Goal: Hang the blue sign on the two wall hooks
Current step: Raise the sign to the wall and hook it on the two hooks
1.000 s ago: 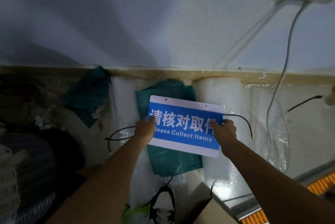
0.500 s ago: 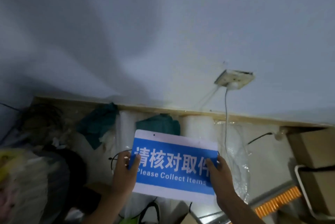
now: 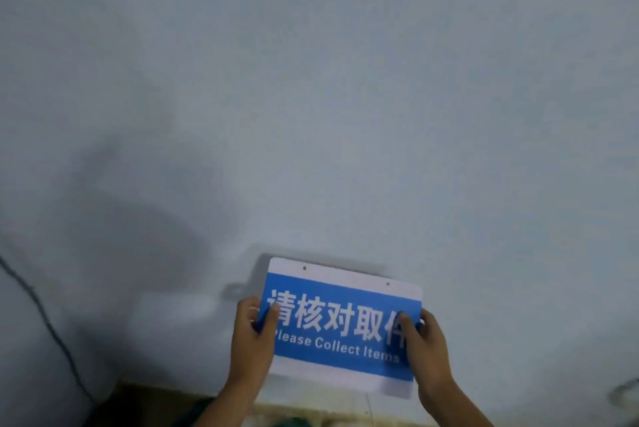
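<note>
The blue sign (image 3: 340,323) with white borders reads "Please Collect Items" under white Chinese characters. It is held upright in front of the pale wall (image 3: 311,98), low in the view. Two small holes sit in its top white border. My left hand (image 3: 254,333) grips its left edge, thumb over the front. My right hand (image 3: 423,340) grips its right edge the same way. A faint small mark shows on the wall left of the sign; I cannot tell whether it is a hook. No hook is clearly visible.
A dark cable (image 3: 45,323) runs down the wall at the far left. A wooden ledge (image 3: 311,409) crosses below the sign, with green material under it. Part of a wall fitting (image 3: 626,392) shows at the right edge.
Both hands have raised the sign from over the floor clutter to in front of the wall. The view has tilted upward, so the floor items and socket have left the frame.
</note>
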Demonstrator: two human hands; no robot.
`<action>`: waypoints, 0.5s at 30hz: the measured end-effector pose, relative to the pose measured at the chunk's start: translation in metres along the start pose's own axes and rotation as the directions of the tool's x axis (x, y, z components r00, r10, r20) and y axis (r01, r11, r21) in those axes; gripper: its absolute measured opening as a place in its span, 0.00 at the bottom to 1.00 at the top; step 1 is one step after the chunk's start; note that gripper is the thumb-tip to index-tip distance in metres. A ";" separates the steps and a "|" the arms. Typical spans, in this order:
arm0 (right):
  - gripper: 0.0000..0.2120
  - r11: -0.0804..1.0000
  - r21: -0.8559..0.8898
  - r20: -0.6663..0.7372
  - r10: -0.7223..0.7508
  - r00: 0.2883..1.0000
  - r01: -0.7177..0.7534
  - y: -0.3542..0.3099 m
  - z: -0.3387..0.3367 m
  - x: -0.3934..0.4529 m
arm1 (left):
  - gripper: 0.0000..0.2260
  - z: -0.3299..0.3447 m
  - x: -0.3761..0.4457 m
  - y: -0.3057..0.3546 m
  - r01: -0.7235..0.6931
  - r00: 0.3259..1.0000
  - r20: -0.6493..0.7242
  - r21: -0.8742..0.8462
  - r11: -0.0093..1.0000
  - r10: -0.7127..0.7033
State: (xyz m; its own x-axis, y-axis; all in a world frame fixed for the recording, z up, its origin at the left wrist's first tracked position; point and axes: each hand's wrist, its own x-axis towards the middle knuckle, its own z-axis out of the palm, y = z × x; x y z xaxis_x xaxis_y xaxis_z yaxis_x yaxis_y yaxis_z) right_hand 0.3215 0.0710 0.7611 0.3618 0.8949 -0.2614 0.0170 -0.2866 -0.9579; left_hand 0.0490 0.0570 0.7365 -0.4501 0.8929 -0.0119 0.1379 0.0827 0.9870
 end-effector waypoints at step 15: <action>0.02 0.885 0.159 0.006 -0.445 0.896 0.438 -0.329 -0.057 -0.094 | 0.11 -0.044 -0.005 0.335 -0.378 0.925 -0.105 -0.177 0.909 0.364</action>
State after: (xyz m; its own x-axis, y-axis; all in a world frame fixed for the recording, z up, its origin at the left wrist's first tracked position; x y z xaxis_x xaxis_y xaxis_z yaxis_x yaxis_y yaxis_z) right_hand 0.3354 0.0617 1.1074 0.3109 0.9310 0.1915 0.0256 0.1932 -0.9808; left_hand 0.0591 0.0608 1.0745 -0.4585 0.8101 0.3654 0.1388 -0.3408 0.9298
